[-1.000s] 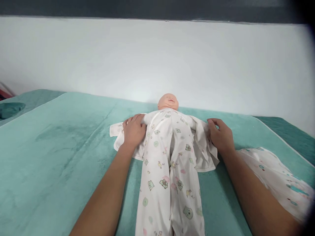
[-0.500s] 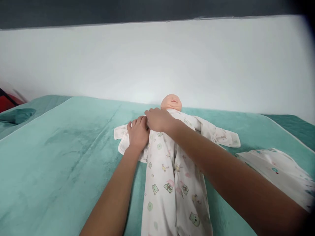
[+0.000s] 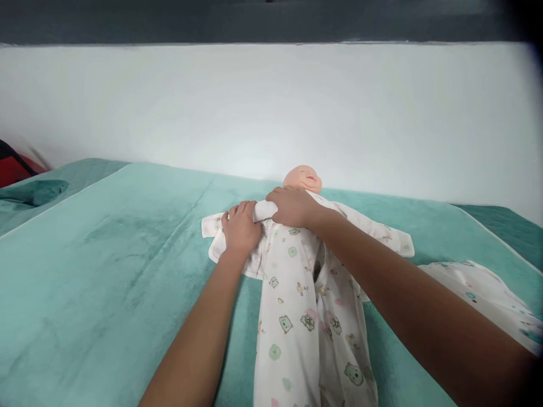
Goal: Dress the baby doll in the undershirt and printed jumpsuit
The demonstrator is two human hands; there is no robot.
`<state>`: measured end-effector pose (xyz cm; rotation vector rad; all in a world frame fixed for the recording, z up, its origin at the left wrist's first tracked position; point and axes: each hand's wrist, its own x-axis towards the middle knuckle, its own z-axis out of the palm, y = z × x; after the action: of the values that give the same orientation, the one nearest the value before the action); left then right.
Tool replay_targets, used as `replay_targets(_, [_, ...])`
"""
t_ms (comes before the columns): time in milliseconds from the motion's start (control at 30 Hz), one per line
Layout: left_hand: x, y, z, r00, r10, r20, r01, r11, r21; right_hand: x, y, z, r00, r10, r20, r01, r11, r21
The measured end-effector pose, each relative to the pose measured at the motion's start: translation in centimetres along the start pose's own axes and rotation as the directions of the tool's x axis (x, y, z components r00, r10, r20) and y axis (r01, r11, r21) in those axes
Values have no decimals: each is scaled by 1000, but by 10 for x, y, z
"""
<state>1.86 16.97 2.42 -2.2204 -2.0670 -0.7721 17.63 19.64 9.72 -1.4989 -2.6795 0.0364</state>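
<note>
A baby doll (image 3: pixel 302 177) lies on its back on a teal blanket (image 3: pixel 106 265), dressed in a white romper (image 3: pixel 305 305) printed with small animals. My left hand (image 3: pixel 238 228) presses on the romper's left sleeve and shoulder, fingers curled onto the cloth. My right hand (image 3: pixel 289 206) reaches across the doll's chest and pinches a fold of the romper near the left shoulder. The two hands almost touch. The romper's other sleeve (image 3: pixel 388 237) lies spread out to the right.
A second white printed garment (image 3: pixel 487 297) lies on the blanket at the right. A white wall (image 3: pixel 271 113) stands just behind the doll. A dark teal cushion (image 3: pixel 29 192) and something red (image 3: pixel 12 169) sit at the far left.
My right hand left the right-hand flap of cloth, crossed over the doll's chest to the left shoulder and closed on a fold there. The left hand stayed on the left sleeve.
</note>
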Motion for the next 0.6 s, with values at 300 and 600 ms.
replay_targets(300, [3,-2,4,1000,-6,7,6,1000,-9,43,-14,3,974,-19,224,23,1000,-15])
replay_targets(600, [1,-2,-4,999,40,-11,-41,999,-30,26,-1,0,995,-11,101,7,999,49])
